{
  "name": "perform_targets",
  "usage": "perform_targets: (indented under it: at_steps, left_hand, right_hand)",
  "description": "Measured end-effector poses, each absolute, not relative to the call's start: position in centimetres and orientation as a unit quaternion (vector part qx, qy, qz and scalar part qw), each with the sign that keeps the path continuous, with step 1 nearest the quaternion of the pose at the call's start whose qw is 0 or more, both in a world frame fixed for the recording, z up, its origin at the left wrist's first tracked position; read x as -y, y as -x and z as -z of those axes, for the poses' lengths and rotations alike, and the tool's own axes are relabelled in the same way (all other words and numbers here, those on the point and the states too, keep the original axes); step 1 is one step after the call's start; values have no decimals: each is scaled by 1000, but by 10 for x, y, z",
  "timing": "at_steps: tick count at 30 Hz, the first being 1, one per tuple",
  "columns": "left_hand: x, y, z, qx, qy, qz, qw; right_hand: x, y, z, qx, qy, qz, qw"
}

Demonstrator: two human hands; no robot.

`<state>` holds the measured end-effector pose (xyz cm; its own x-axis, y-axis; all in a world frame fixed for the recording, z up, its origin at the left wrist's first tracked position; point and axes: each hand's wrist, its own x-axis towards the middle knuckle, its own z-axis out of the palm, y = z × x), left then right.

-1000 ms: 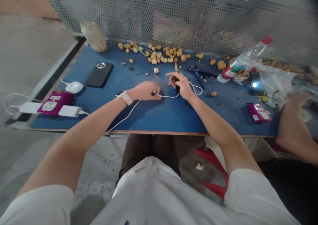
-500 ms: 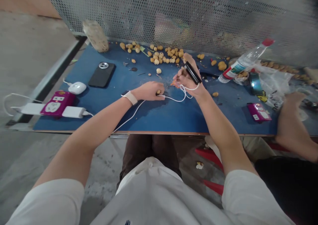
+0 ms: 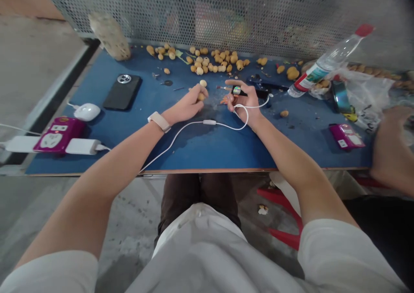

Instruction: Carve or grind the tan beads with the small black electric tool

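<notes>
My left hand (image 3: 186,105), wearing a pale wristband, is closed around a small tan gourd (image 3: 201,97) that shows between thumb and fingers. A paler round gourd (image 3: 203,83) lies just beyond those fingertips. In my right hand (image 3: 248,104) is a black electric engraving pen (image 3: 258,93), lying nearly level, its thin tip pointing left toward the gourd. The pen's white cable (image 3: 226,126) loops below that hand and runs left past an inline switch (image 3: 209,122) resting on the table. By my right fingers is a small orange bristly piece (image 3: 224,100); whether they touch it I cannot tell.
Several small gourds (image 3: 223,58) lie along the perforated metal panel (image 3: 145,13). On the blue table (image 3: 207,155) are a phone (image 3: 123,92), a white case (image 3: 86,112), purple power sockets (image 3: 61,133), a filled bag (image 3: 110,34) and a leaning bottle (image 3: 333,60). Another person's arm (image 3: 393,151) is at right.
My left hand has moved up and away from the inline switch, keeping the gourd. The engraving pen has swung from steeply tilted to nearly level in my right hand, tip now leftward.
</notes>
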<state>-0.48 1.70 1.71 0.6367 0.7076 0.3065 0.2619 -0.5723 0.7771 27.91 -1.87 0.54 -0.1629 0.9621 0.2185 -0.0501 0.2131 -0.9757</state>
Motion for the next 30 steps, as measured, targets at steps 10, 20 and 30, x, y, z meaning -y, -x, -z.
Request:
perform_targets:
  at_steps: [10,20,30]
  left_hand:
    - [-12,-2,-19,-358,-690,-377,504]
    - [-14,-6,-18,-374,-635,-414,534]
    - [-11,-6,-21,-351,-642,-385,563]
  right_hand:
    - [20,-277,-9,634,421,-397,513]
    - [22,-329,-43,691,375,-428,445]
    - [4,-340,-37,621,463,-333,537]
